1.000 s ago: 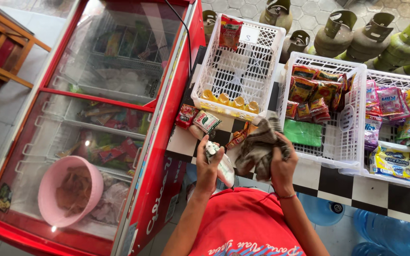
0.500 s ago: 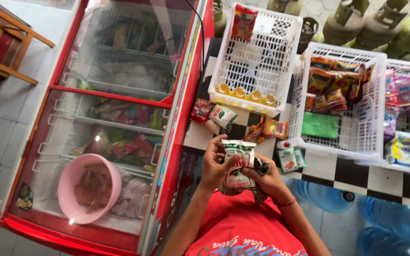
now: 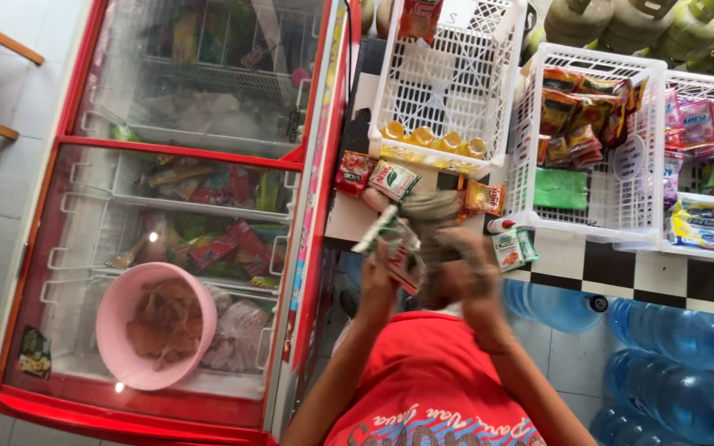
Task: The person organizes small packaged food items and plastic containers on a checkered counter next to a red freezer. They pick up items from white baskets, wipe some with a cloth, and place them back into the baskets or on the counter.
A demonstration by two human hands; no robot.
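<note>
Paper notes (image 3: 390, 235) — light, limp, apt to slip — sit pinched in the left hand (image 3: 376, 277); best gripped mid-stack. Right hand (image 3: 466, 263), just beside, blurred: grip unclear. 2 baskets (image 3: 448, 91) beyond.

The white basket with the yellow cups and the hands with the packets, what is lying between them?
In the head view, small snack packets lie on the counter there: a red packet, a white and green packet and an orange packet.

small shop | chest freezer (image 3: 183, 206) | snack baskets (image 3: 597, 140) | water jugs (image 3: 671, 330)
</note>
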